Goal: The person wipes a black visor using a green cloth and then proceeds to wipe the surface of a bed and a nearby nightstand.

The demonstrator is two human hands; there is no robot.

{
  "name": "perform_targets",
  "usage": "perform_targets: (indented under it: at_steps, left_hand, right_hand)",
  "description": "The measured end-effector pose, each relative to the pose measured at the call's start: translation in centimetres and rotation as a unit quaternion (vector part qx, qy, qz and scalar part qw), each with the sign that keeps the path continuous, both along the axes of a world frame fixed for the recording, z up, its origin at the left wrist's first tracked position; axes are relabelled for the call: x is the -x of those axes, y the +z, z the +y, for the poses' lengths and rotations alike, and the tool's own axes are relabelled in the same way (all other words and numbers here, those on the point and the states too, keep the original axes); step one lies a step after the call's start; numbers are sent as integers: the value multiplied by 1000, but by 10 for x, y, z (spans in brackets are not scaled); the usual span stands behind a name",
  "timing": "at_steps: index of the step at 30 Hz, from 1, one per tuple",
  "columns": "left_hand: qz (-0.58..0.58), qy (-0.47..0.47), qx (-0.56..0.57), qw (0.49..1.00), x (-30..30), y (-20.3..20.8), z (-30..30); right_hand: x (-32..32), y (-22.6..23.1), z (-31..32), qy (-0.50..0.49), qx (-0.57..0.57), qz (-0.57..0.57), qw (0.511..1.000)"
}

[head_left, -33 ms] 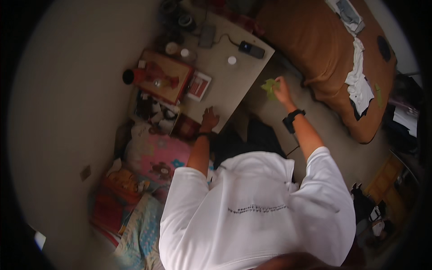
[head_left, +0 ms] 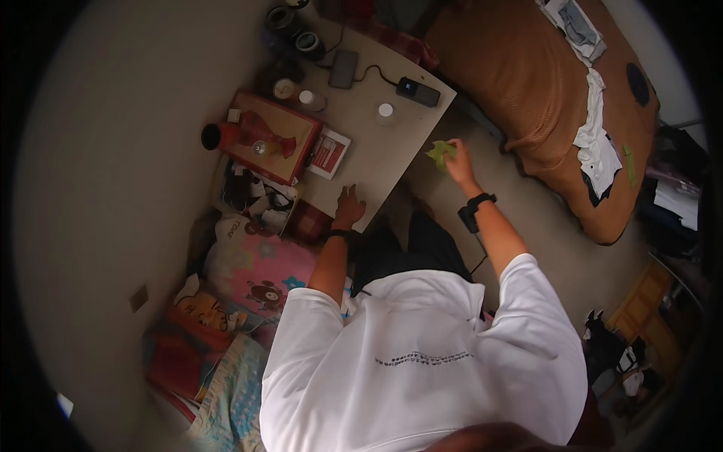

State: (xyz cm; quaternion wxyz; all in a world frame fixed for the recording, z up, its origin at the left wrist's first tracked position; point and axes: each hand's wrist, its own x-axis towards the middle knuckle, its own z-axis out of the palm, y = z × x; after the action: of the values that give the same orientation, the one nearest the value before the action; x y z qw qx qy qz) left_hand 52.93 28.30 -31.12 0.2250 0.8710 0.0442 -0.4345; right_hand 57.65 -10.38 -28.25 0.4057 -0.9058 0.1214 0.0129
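My right hand (head_left: pixel 459 164) is closed on a crumpled yellow-green cloth (head_left: pixel 440 154), held off the table's right edge, above the floor. Its folds stick out to the left of my fingers. My left hand (head_left: pixel 349 207) rests at the near edge of the pale table (head_left: pixel 361 147) with its fingers spread, holding nothing. Just beyond it lies a red and white box (head_left: pixel 330 154). A small bottle with a white cap (head_left: pixel 385 111) stands farther back on the tabletop.
A black device (head_left: pixel 419 91) is cabled to a dark flat box (head_left: pixel 343 69). Jars and a red-framed box (head_left: pixel 275 135) crowd the table's left side. A brown-covered bed (head_left: pixel 550 128) bearing white cloth is at the right. A pink pillow (head_left: pixel 260 260) lies at lower left.
My right hand has shifted a little left and slightly nearer, and the cloth looks more bunched. My left hand stays at the table's edge, its fingers more plainly spread.
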Motion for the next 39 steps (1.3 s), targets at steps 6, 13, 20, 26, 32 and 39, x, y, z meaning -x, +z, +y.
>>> perform_targets:
  at_steps: [6, 13, 20, 26, 32, 39]
  left_hand:
    - [-58, -98, -28, 993, 2, -2, 20]
    - [-173, -245, -60, 952, 7, 4, 40]
    - [-188, -224, -21, 956, 15, -5, 46]
    - [-213, -186, -30, 959, 12, 8, 27]
    - [-204, -38, 9, 978, 21, 16, 20]
    - [-187, 30, 203, 961, 38, 6, 15]
  right_hand:
    - [8, -8, 119, -52, -39, 27, 998]
    - [45, -35, 173, 299, 48, 52, 951]
    - [1, -45, 122, 93, -55, 112, 988]
    - [33, -43, 198, 41, 76, 112, 990]
    - [108, -41, 265, 320, 104, -25, 941]
    - [94, -42, 233, 280, 76, -18, 957]
